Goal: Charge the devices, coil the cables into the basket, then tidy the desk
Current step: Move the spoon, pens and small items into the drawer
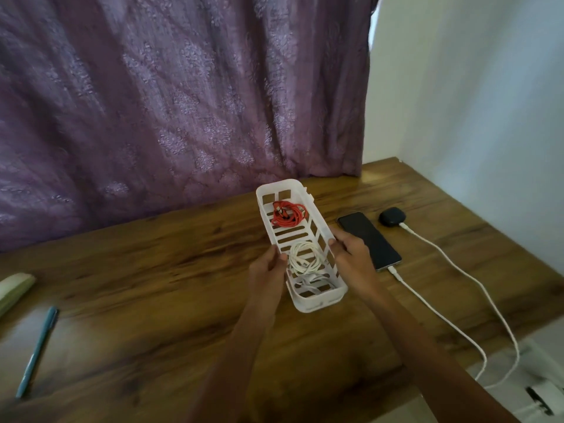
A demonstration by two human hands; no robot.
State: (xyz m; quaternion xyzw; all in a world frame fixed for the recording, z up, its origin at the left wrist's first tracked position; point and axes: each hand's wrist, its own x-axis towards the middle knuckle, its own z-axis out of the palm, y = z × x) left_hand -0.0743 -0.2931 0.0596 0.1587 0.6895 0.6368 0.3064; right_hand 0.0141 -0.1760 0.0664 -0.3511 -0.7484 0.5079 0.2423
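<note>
Fingers (pixel 279 260) of the left hand (pixel 268 268) are curled in tight against the left long wall of the white slotted basket (pixel 320 298), thumb up at the rim, and that's a firm grip about halfway along its length. Over on the other side, the right hand (pixel 351 251) mirrors it, with its fingers (pixel 334 244) bent around the right long wall and pinching the plastic. So both hands are clamped on, one to each side, with the basket running lengthwise away from the person. It sits above the middle of the wooden desk (pixel 152 270), though I can't tell whether its base touches the wood. Inside, a red cable (pixel 287 215) lies coiled at the far end, a white cable (pixel 302 258) is coiled in the middle between the two hands, and a second white coil (pixel 311 284) sits at the near end. Just right of the basket a dark phone (pixel 369 241) lies flat with a white lead (pixel 427 303) plugged into its near end. Beyond the phone is a dark earbud case (pixel 392 216) with its own white lead (pixel 457 270), and both leads trail off the desk's right edge. Far left, a blue pen (pixel 36 346) lies on the desk near a pale green object (pixel 15 288) at the frame edge. A purple patterned curtain (pixel 183 102) hangs behind.
</note>
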